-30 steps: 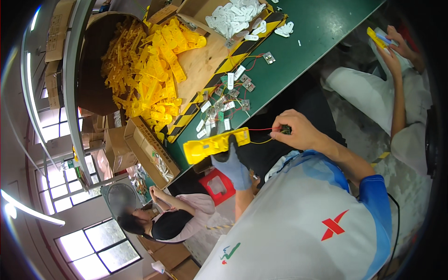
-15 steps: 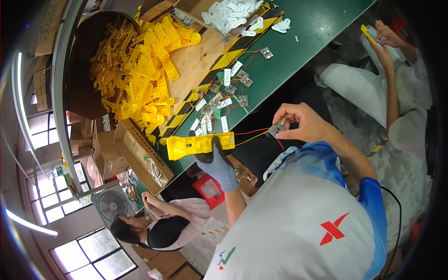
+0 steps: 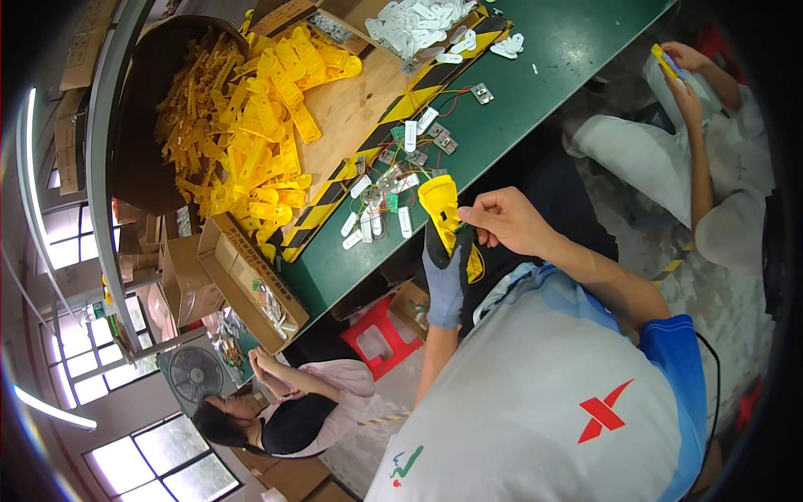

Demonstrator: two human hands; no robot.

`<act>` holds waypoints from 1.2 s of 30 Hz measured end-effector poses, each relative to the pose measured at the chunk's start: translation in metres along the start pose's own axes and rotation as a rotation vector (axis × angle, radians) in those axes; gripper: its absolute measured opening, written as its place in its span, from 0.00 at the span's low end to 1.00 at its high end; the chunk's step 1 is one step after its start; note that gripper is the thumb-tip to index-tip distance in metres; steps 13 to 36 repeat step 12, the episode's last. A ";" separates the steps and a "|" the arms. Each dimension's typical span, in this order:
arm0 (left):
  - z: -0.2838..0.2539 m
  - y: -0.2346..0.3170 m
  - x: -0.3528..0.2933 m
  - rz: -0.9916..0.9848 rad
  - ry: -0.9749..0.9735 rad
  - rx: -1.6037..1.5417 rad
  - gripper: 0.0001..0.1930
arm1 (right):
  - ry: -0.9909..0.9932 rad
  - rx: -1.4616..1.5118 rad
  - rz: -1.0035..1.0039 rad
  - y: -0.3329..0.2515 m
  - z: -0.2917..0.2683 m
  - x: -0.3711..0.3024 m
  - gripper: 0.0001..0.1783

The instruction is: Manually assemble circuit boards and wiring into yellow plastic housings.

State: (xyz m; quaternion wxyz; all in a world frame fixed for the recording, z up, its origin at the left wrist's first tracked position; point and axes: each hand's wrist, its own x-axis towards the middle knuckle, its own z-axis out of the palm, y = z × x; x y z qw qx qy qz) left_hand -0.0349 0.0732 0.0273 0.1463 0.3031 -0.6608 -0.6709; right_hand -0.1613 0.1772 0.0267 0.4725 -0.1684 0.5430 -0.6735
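My left hand (image 3: 447, 284), in a grey-blue glove with dark fingertips, is closed around a yellow plastic housing (image 3: 438, 199). The housing is tilted upright in front of my body, close to the table edge. My bare right hand (image 3: 512, 221) meets its right side, thumb and forefinger pinched together. A small dark green bit shows by those fingertips, too small to make out. Beyond the housing, a cluster of wired metal-and-circuit pieces (image 3: 389, 178) lies on the green table (image 3: 535, 84), with white oval covers (image 3: 405, 222) among them.
A heap of yellow housings (image 3: 284, 84) spills from a large brown container (image 3: 142, 125) onto a wooden board. White covers (image 3: 418, 25) are piled at the far end. An open carton (image 3: 251, 284) stands at left. One co-worker (image 3: 309, 402) sits at left, another (image 3: 711, 167) at right.
The yellow housing has turned from lying level to upright and moved right. My right hand has come left to it; the grey wired piece it held no longer shows.
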 end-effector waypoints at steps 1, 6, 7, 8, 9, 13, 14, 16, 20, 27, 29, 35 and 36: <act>0.000 -0.002 0.000 -0.002 0.017 0.007 0.23 | 0.016 -0.074 -0.013 0.002 -0.002 0.001 0.18; -0.003 -0.002 0.005 -0.046 0.012 -0.070 0.21 | 0.035 -0.185 -0.003 -0.001 -0.007 -0.002 0.15; -0.003 -0.002 0.007 -0.039 0.000 -0.071 0.21 | 0.073 -0.126 -0.085 0.001 -0.006 -0.003 0.13; -0.003 0.000 0.006 -0.032 0.000 -0.071 0.21 | 0.111 -0.066 -0.166 0.002 -0.005 -0.003 0.12; -0.002 0.003 0.005 -0.098 -0.014 -0.152 0.21 | 0.112 -0.069 -0.171 0.002 -0.006 -0.004 0.12; -0.004 0.004 0.008 -0.191 -0.072 -0.215 0.23 | 0.087 -0.101 -0.208 -0.003 -0.009 -0.005 0.09; -0.004 0.004 0.008 -0.191 -0.072 -0.215 0.23 | 0.087 -0.101 -0.208 -0.003 -0.009 -0.005 0.09; -0.004 0.004 0.008 -0.191 -0.072 -0.215 0.23 | 0.087 -0.101 -0.208 -0.003 -0.009 -0.005 0.09; -0.004 0.004 0.008 -0.191 -0.072 -0.215 0.23 | 0.087 -0.101 -0.208 -0.003 -0.009 -0.005 0.09; -0.004 0.004 0.008 -0.191 -0.072 -0.215 0.23 | 0.087 -0.101 -0.208 -0.003 -0.009 -0.005 0.09; -0.004 0.004 0.008 -0.191 -0.072 -0.215 0.23 | 0.087 -0.101 -0.208 -0.003 -0.009 -0.005 0.09; -0.004 0.004 0.008 -0.191 -0.072 -0.215 0.23 | 0.087 -0.101 -0.208 -0.003 -0.009 -0.005 0.09; -0.004 0.004 0.008 -0.191 -0.072 -0.215 0.23 | 0.087 -0.101 -0.208 -0.003 -0.009 -0.005 0.09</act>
